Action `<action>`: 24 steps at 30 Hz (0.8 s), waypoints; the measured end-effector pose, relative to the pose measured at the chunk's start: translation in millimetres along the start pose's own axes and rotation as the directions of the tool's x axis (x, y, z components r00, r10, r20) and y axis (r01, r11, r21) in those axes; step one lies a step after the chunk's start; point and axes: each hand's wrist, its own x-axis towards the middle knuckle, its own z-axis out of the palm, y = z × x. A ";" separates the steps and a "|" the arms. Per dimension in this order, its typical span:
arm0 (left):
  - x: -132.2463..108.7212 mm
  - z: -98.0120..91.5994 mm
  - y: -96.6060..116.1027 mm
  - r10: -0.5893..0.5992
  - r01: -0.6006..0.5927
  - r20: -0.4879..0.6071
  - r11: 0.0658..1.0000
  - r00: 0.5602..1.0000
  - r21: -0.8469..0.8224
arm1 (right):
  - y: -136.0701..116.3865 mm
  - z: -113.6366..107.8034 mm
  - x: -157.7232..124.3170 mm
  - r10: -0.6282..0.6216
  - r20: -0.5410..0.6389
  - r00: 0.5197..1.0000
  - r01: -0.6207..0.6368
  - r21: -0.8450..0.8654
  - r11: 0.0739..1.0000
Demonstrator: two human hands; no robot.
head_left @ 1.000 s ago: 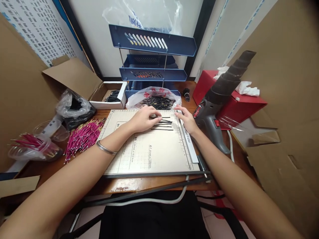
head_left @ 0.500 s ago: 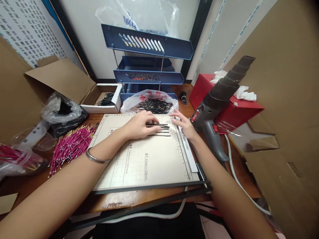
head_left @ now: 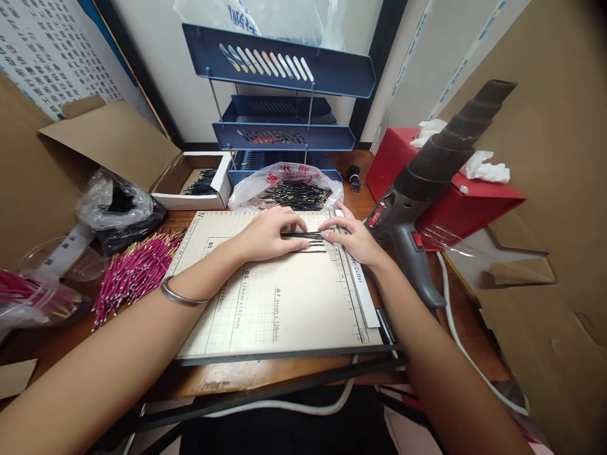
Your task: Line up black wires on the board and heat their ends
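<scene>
Several thin black wires (head_left: 310, 244) lie side by side across the upper part of a paper cutter board (head_left: 303, 303) printed with size lines. My left hand (head_left: 272, 234) curls over their left ends, thumb below and fingers above. From the right, my right hand (head_left: 353, 239) closes thumb and fingers on the right ends of the upper wires. One lower wire lies apart from the bunch. Just beyond both hands is a clear plastic bag (head_left: 246, 193) full of black wires with gold-coloured tips (head_left: 301, 194).
A heat gun (head_left: 417, 183) stands close to the right, before a red box (head_left: 396, 151). Magenta wires (head_left: 137, 272) are heaped at the left, near an open white box (head_left: 190, 201). Behind rises a blue tiered rack (head_left: 284, 136); a white cable (head_left: 455, 328) runs along the right.
My right hand has moved left from the cutter's edge strip onto the wire ends. The upper wires are now drawn closer together. The view has shifted slightly.
</scene>
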 end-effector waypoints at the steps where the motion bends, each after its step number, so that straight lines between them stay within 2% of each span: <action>1: 1.0 0.6 0.3 -0.005 0.005 -0.009 1.000 1.000 -0.006 | -0.3 -0.2 0.6 0.003 0.004 1.000 -0.003 0.003 1.000; 8: 13.9 7.7 0.1 -0.029 0.029 -0.062 1.000 0.998 0.011 | 0.4 -3.0 3.4 0.043 0.010 0.999 -0.044 0.029 0.999; 15: 18.5 11.6 -6.9 -0.057 0.052 -0.055 0.994 0.997 -0.096 | 3.1 -3.1 3.4 0.032 -0.004 0.999 -0.032 0.023 0.999; 24: 17.2 7.4 -3.2 -0.082 0.076 -0.030 0.984 0.996 -0.160 | 6.1 -2.5 3.8 0.015 -0.006 1.000 -0.015 0.038 0.999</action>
